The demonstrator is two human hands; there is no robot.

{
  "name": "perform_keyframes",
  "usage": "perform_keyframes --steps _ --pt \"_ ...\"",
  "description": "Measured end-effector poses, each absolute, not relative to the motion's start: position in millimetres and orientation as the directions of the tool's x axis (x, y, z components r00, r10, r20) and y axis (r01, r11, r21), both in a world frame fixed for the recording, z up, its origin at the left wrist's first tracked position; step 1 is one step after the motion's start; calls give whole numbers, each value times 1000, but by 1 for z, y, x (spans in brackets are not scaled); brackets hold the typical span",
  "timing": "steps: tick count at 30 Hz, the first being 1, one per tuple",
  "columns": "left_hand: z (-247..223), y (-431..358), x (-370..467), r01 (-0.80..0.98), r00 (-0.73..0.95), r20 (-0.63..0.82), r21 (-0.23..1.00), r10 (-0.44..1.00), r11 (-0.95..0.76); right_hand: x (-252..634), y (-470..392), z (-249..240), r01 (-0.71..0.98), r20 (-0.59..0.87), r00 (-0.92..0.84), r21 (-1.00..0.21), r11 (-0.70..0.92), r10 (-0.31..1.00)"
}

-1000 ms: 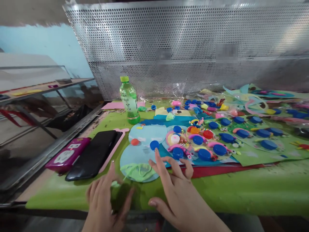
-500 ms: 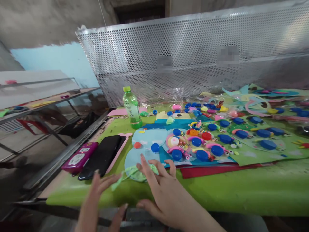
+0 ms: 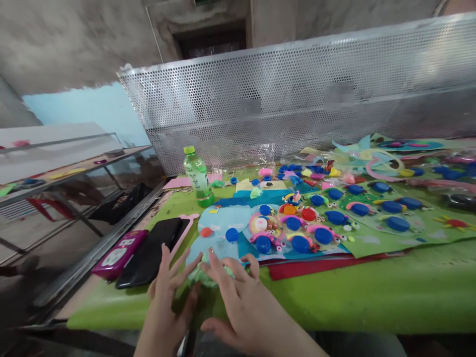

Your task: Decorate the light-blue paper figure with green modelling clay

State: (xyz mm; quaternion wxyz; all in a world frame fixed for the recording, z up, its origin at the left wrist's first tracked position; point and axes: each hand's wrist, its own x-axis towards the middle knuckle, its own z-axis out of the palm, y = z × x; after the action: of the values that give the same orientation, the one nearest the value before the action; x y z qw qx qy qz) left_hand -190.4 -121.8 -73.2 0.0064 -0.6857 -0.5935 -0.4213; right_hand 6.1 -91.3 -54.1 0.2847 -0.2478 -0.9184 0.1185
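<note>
My left hand [image 3: 167,297] and my right hand [image 3: 240,302] meet at the near edge of the green-covered table [image 3: 372,302]. Both have spread fingers, and the fingertips rest on a crumpled light green scrap [image 3: 203,275]. The scrap lies on the lower of two overlapping light blue foam circles [image 3: 219,220]. A blue bottle cap [image 3: 231,234] and a red dot [image 3: 206,231] sit on those circles just beyond my fingers. Neither hand grips anything that I can see.
A black phone [image 3: 150,253] on a pink holder and a magenta device [image 3: 119,253] lie to the left. A green bottle [image 3: 198,177] stands behind. Foam sheets with several blue caps [image 3: 397,224] spread to the right. A perforated metal screen [image 3: 297,94] closes off the back.
Both hands have drawn together onto the green scrap; the left hand moved right and forward. My head has tipped up, so the table sits lower in view.
</note>
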Motion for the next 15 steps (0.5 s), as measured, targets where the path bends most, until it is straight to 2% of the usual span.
perform_keyframes --steps 2,4,10,12,15 --pt "-70 -124 -190 721 -95 507 628 856 -292 9 -92 -54 366 525 -696 -328 871 490" --pt "-68 -125 -187 606 -128 437 745 890 -279 8 -90 -55 375 587 -616 -368 851 525" --pt "-62 -126 -176 428 -142 331 870 933 -244 -5 -78 -59 403 706 -378 -457 793 599" --pt "-57 -127 -177 462 -171 341 856 924 -230 -9 -75 -60 363 699 -348 -514 778 624" --pt "-52 -128 -179 735 -115 474 632 873 -246 -11 -73 -58 302 670 -313 -601 740 673"
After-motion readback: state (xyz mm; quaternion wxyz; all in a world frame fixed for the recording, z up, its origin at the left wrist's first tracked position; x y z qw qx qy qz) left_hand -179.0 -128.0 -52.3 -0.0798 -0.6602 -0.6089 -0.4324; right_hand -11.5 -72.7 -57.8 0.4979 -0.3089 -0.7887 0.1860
